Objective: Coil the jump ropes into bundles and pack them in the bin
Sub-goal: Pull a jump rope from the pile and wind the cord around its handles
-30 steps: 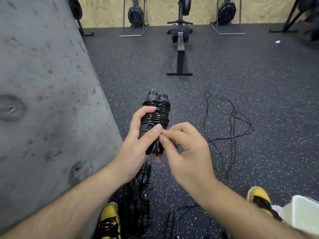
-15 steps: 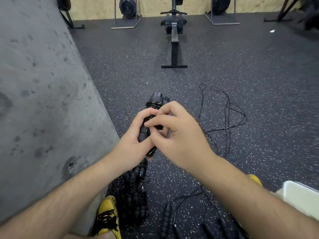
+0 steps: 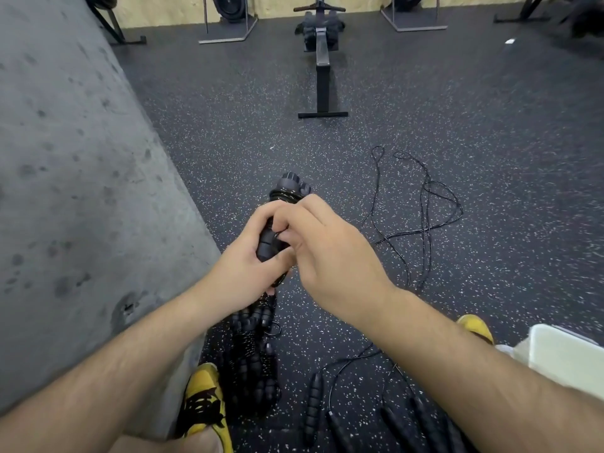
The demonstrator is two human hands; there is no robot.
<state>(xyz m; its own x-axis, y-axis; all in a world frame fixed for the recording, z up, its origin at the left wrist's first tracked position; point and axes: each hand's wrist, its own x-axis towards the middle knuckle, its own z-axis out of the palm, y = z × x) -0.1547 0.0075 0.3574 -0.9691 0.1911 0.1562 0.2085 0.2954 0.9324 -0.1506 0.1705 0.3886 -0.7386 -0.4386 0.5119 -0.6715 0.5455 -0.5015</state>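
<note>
Left hand (image 3: 243, 273) grips black coiled jump-rope bundle (image 3: 284, 204) above speckled black rubber floor (image 3: 425, 93). Right hand (image 3: 330, 250) pinches at bundle's wraps. Loose thin black rope (image 3: 425, 204) lies right.

Head-worn view — forward and down, close.

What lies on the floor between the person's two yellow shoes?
In the head view, between the left shoe and the right shoe lie a pile of coiled rope bundles and loose jump rope handles.

Bare forearms (image 3: 108, 367); yellow-and-black shoes (image 3: 203, 398)
</note>
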